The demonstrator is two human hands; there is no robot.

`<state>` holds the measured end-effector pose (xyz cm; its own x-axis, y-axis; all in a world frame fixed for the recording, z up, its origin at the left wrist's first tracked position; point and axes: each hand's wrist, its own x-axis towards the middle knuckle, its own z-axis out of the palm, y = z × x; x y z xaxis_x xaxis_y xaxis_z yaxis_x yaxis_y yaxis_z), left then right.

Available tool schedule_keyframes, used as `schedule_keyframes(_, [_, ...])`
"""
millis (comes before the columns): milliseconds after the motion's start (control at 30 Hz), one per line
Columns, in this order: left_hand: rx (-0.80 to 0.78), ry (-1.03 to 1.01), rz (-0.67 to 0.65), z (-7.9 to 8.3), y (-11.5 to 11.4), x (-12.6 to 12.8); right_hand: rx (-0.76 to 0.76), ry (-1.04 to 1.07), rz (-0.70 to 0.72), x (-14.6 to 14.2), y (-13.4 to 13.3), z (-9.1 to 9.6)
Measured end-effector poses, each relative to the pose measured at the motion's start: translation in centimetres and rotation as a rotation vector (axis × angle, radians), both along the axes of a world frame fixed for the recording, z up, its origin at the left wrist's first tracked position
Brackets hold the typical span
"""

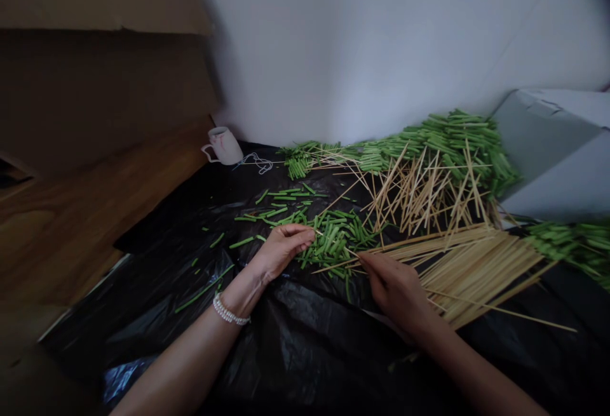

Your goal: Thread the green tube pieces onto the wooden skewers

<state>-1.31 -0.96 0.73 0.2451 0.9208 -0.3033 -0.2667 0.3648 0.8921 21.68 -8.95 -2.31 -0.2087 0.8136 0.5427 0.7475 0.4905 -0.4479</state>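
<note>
My left hand (284, 248) is closed in a pinch, with a pale bamboo skewer tip (318, 232) showing at its fingertips. Opposite it, my right hand (396, 289) pinches a bamboo skewer (351, 253) in line with that tip. Between the hands, green cut stem pieces (331, 241) cover the stretch, so I cannot tell whether they are threaded on one skewer or lie behind it. These pieces form a loose heap around my fingertips. Beside and beyond my right hand lies a fan of long bare skewers (481, 267).
Black plastic sheeting (295, 346) covers the work surface. Along the wall lies a long pile of skewered green stems (457, 143), with jumbled skewer ends (419, 190) pointing towards me. A white mug (226, 147) stands back left, a white box (553, 149) right, and cardboard (105, 73) left.
</note>
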Motion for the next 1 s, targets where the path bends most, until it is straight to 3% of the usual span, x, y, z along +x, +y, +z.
schedule_keyframes(467, [0.059,0.038,-0.018,-0.5,-0.5,0.5,-0.001,0.027,0.02,-0.2,0.2,0.0])
schedule_keyframes(567, [0.213,0.16,0.01,-0.3,-0.1,0.1,0.054,0.062,-0.08,0.6,0.7,0.5])
schedule_keyframes(700, [0.624,0.547,0.042,-0.2,0.2,-0.5,0.098,0.092,-0.217,1.6,1.5,0.8])
schedule_keyframes(833, [0.983,0.9,-0.188,-0.9,0.1,-0.5,0.068,0.02,-0.214,1.7,1.6,0.4])
schedule_keyframes(900, [1.047,0.986,-0.29,-1.2,0.0,-0.3,0.058,-0.011,-0.209,1.6,1.5,0.2])
schedule_keyframes(1000, [1.074,1.021,-0.321,-1.2,0.2,-0.1,0.052,-0.018,-0.214,1.5,1.5,0.0])
